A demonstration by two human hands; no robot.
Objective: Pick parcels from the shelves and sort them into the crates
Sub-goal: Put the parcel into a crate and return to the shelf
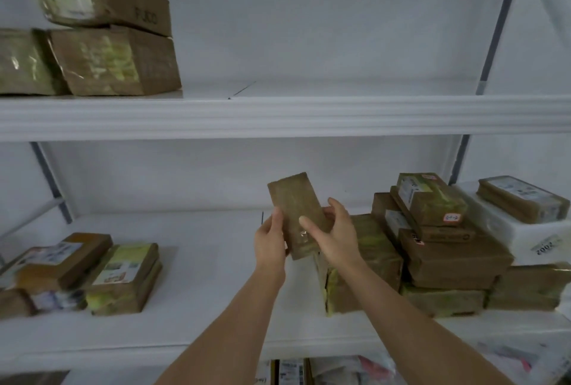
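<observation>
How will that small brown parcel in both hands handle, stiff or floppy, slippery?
The small brown parcel likely stays stiff: its edges look straight while held upright. Probably light, since the left hand and right hand grip only its lower end. Glossy tape suggests some slipperiness.

White wall (309, 29) behind; white shelving (278, 119) spans frame, grey braces (497, 29) at 2 and 9 o'clock; even light.
</observation>
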